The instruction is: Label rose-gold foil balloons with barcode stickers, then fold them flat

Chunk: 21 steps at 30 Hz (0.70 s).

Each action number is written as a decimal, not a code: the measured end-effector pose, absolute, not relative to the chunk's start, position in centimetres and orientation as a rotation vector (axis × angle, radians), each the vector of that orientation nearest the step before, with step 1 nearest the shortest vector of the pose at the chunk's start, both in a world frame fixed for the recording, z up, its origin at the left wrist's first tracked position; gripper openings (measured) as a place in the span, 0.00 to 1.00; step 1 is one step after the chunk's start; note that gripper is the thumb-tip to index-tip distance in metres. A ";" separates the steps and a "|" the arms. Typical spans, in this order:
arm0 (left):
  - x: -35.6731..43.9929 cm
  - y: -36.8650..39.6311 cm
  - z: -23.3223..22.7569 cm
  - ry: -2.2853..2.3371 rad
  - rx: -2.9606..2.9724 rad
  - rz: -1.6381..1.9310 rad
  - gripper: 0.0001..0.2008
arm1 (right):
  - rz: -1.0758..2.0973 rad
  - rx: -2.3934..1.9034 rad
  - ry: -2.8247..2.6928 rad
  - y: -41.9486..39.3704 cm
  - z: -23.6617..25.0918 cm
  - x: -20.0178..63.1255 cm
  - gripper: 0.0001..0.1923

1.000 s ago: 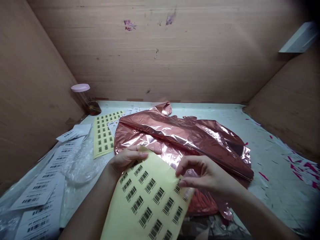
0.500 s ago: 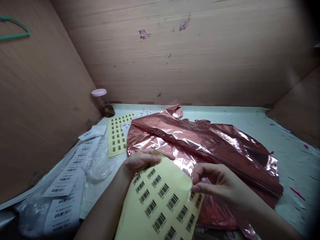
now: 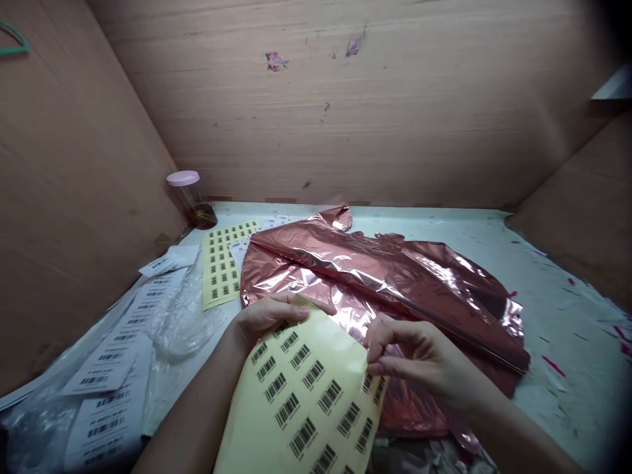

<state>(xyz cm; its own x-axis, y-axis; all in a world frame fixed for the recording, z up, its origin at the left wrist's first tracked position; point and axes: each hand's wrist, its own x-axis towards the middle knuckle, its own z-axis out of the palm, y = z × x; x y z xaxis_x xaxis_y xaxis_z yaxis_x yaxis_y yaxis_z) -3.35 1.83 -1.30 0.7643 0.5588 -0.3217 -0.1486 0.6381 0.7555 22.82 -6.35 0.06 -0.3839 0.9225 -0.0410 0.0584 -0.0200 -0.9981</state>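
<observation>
A pale yellow sheet of barcode stickers point(image 3: 316, 395) slants up in front of me, its upper part bare of labels. My left hand point(image 3: 270, 315) grips its top left edge, thumb on the face and fingers behind. At the right edge, my right hand point(image 3: 402, 352) is closed in a pinch by the barcodes there; whether a loose sticker is between the fingertips is hidden. Behind both hands lies a crumpled rose-coloured foil balloon point(image 3: 355, 270), flat and shiny, on the pale tabletop.
Another yellow barcode sheet point(image 3: 222, 263) lies at the back left, near a lidded jar point(image 3: 192, 201) holding dark liquid. White barcode label strips point(image 3: 116, 355) and clear plastic wrap point(image 3: 185, 322) cover the left side. Cardboard walls point(image 3: 316, 105) enclose the table. Pink scraps point(image 3: 553, 365) dot the right.
The whole view has shifted slightly, so things appear a little farther left. Both hands keep their grip on the sticker sheet, with hardly any movement relative to it.
</observation>
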 end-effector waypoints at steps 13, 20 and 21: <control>-7.0 3.7 -1.9 0.561 0.843 0.824 0.16 | 1.187 -0.885 -1.623 -8.3 1.9 24.5 0.00; -5.7 3.3 -2.2 0.596 0.810 0.550 0.15 | 1.472 -0.872 -1.526 -5.9 1.5 20.7 0.16; -5.5 3.2 -2.2 0.603 0.808 0.535 0.16 | 1.501 -0.855 -1.487 -5.7 1.6 20.5 0.16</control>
<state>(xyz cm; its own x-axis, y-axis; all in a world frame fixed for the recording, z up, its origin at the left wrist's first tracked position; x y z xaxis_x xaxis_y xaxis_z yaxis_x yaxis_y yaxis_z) -5.46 3.24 -2.19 0.7090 0.6442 -0.2867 -0.2074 0.5792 0.7884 20.50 -5.69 1.64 -0.4184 0.9040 0.0879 -0.0963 0.0521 -0.9940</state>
